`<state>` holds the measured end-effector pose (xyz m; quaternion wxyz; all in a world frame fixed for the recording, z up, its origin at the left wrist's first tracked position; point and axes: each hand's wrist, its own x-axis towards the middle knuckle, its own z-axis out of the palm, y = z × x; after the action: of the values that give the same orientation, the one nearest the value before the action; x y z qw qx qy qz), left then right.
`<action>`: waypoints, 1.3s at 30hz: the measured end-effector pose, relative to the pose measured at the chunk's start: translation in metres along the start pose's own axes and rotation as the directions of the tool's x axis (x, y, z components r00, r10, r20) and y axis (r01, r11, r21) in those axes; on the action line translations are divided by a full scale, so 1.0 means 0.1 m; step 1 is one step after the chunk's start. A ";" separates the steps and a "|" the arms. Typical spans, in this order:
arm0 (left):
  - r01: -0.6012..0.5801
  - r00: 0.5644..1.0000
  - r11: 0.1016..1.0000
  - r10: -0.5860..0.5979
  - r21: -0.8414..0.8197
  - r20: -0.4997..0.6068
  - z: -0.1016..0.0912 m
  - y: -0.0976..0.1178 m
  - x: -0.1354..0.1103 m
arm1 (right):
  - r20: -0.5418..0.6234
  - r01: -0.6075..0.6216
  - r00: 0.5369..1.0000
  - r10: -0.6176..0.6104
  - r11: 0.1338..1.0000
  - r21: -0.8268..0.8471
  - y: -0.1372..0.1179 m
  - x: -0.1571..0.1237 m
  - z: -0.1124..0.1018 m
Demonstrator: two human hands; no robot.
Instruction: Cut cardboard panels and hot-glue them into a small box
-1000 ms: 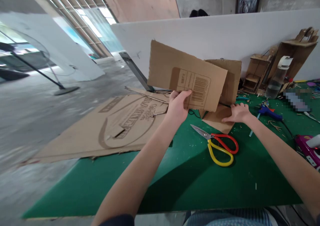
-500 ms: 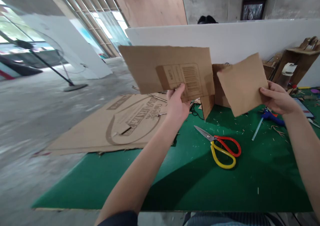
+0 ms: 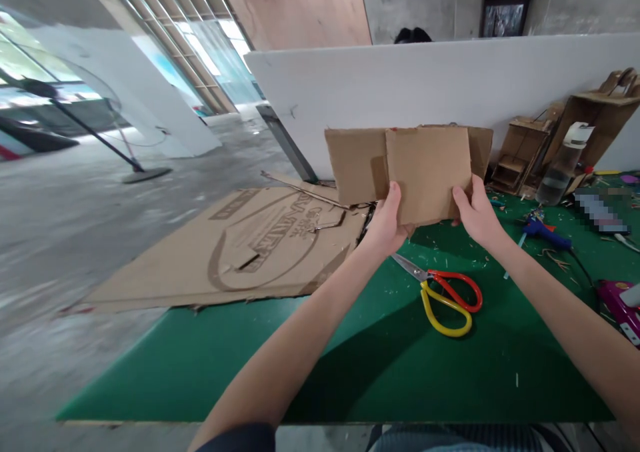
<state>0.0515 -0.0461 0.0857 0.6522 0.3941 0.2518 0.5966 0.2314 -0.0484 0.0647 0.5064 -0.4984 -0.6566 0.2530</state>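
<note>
Above the green table [image 3: 350,365] I hold two brown cardboard pieces, one laid over the other. My left hand [image 3: 386,224] grips the lower edge of the wider back piece [image 3: 356,164] and the left edge of the smaller front piece [image 3: 428,172]. My right hand [image 3: 476,212] pinches the front piece's lower right corner. Both hands are closed on the cardboard. Just below my hands, scissors [image 3: 440,293] with red and yellow handles lie on the table.
A large printed cardboard sheet [image 3: 240,252] lies over the table's left end. A white partition [image 3: 425,79] runs along the back. At the right stand cardboard models [image 3: 520,149], a clear bottle [image 3: 563,165], a blue glue gun [image 3: 543,232] and a pink tool [image 3: 620,302].
My right hand picked a small cardboard piece off the table and brought it left, over the wider piece in my left hand, which came down and right. The two pieces now overlap.
</note>
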 end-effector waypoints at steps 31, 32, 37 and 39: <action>0.134 0.982 0.986 -0.146 0.098 0.122 -0.19 0.08 -0.01 | -0.204 0.109 0.978 -0.053 0.956 0.274 -0.16 0.00 -0.14; 0.133 0.983 0.986 -0.144 0.100 0.116 -0.20 0.08 -0.01 | -0.152 0.083 0.988 -0.035 0.943 0.322 -0.15 0.04 -0.18; 0.121 0.987 0.988 -0.130 0.100 0.093 -0.18 0.04 0.00 | -0.188 0.068 0.982 -0.033 0.981 0.180 -0.10 0.10 -0.33; 0.124 0.988 0.987 -0.132 0.100 0.074 -0.16 0.02 0.00 | -0.264 0.121 0.954 -0.146 0.987 -0.109 -0.10 0.08 -0.40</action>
<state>0.0373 -0.0430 0.0785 0.6794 0.4315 0.2782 0.5242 0.2645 -0.0515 0.0913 0.5839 -0.5055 -0.6242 0.1174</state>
